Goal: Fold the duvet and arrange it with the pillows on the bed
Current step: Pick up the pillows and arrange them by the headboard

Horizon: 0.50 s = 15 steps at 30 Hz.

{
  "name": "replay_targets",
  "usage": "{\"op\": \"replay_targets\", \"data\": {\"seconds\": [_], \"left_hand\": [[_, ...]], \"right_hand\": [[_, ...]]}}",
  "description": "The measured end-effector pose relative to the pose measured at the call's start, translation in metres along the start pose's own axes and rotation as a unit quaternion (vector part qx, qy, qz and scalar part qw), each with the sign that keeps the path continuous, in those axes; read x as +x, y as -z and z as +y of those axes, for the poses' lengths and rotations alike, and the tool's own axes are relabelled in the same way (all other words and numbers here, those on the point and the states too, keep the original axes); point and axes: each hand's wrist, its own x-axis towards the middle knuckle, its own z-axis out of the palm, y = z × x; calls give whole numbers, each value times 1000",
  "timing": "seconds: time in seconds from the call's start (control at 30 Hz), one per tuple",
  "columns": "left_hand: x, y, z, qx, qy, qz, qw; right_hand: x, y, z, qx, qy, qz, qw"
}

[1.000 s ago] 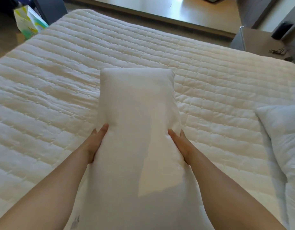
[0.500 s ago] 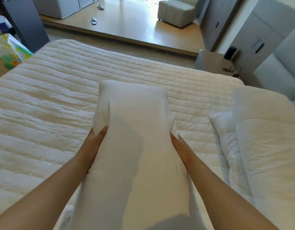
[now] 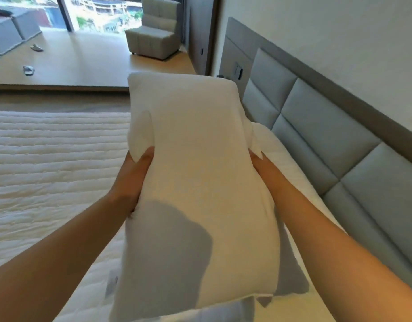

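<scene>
With my left hand point(image 3: 133, 180) and right hand point(image 3: 267, 173) clamped on its sides, I hold the pillow point(image 3: 195, 182) above the bed point(image 3: 49, 163), near the headboard point(image 3: 328, 140).

White pillow point(image 3: 195, 173) — white quilted mattress point(image 3: 49, 159) — grey panelled headboard point(image 3: 316, 135)

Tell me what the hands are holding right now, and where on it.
A white pillow, clasped between the left hand and right hand by its long sides, about midway along.
</scene>
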Motion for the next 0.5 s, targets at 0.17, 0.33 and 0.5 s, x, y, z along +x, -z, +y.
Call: {"op": "replay_targets", "data": {"seconds": [0.17,0.33,0.5], "left_hand": [[18,-124,34,-33,-35,-88,995],[46,-240,32,-50,-21,-121,991],[74,-323,-28,47,88,-87,991]], "right_hand": [[27,127,13,-42,-11,62,997],[55,231,31,-106,-38,81,990],[105,287,108,-228,-151,112,955]]}}
